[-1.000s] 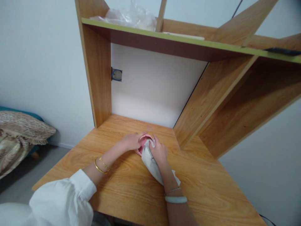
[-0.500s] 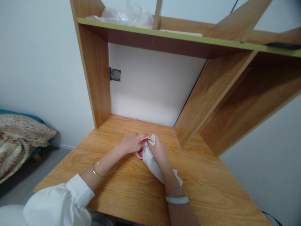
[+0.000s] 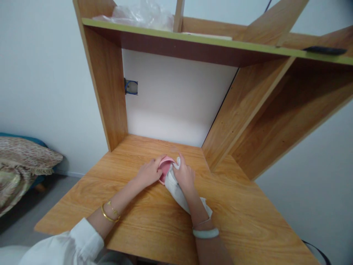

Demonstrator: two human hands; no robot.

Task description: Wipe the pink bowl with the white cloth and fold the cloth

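A small pink container [image 3: 164, 167], open at the top and shaped like a bowl or box, is tilted just above or on the wooden desk [image 3: 132, 224]; I cannot tell whether it touches. My left hand [image 3: 150, 172] grips its left rim, thumb inside and fingers outside. In my right hand [image 3: 184, 175] is a white cloth [image 3: 175, 187], bunched at the container's right rim. The cloth's loose end hangs down under my right wrist onto the desk. My right fingertips are partly hidden by the cloth.
Wooden side panels [image 3: 106, 81] and a shelf with a green edge [image 3: 204, 41] enclose the desk's back. On the shelf lie a clear plastic bag [image 3: 143, 16] and a dark flat object [image 3: 325, 50]. An open socket box [image 3: 131, 87] is in the back wall. A covered bed [image 3: 24, 154] stands at left.
The container has turned so more of its pink inside shows, and my left hand has shifted slightly down its left side. The cloth stays at the right rim. The whole view has moved slightly.
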